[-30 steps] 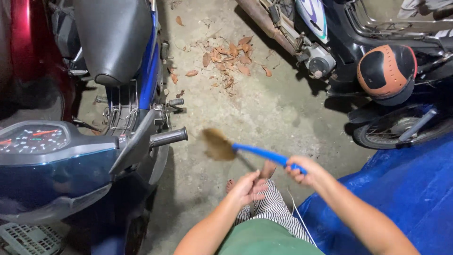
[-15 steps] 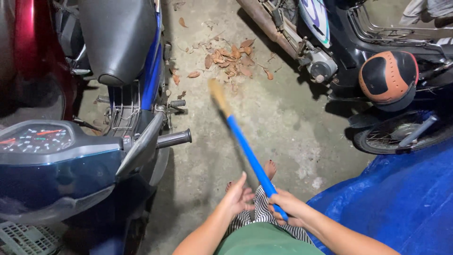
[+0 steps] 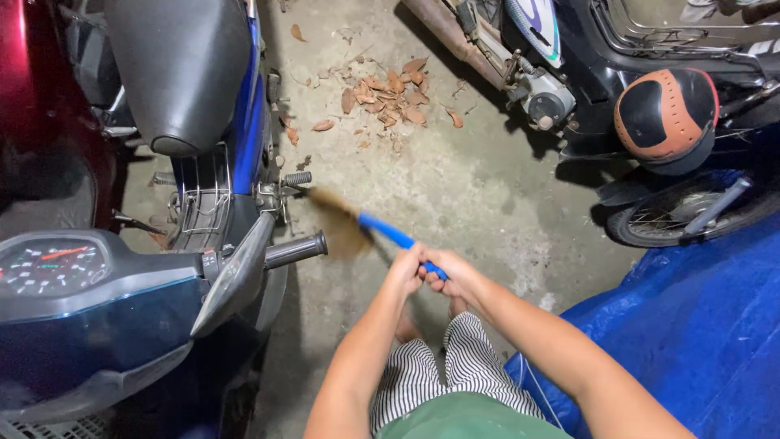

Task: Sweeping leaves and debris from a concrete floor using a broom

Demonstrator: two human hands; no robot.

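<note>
Both my hands grip the blue broom point(image 3: 390, 234): left hand point(image 3: 406, 272), right hand point(image 3: 451, 276) just behind it. Bristles ahead-left by the scooter point(image 3: 203, 122). Leaf pile point(image 3: 386, 93) gathered farther ahead; stray leaves left, looks partway swept.

**Blue-handled broom held low over the concrete floor**

The broom point(image 3: 370, 230) has a straight, bright blue handle and a tan, straw-coloured brush head, which looks blurred. It slants from the lower right up toward the left, with the brush end down near the floor just beside the blue scooter's footrest and handlebar grip. Both hands close around the near end of the handle, one right against the other. A loose heap of dry brown leaves point(image 3: 388, 96) lies on the floor well beyond the brush.
</note>
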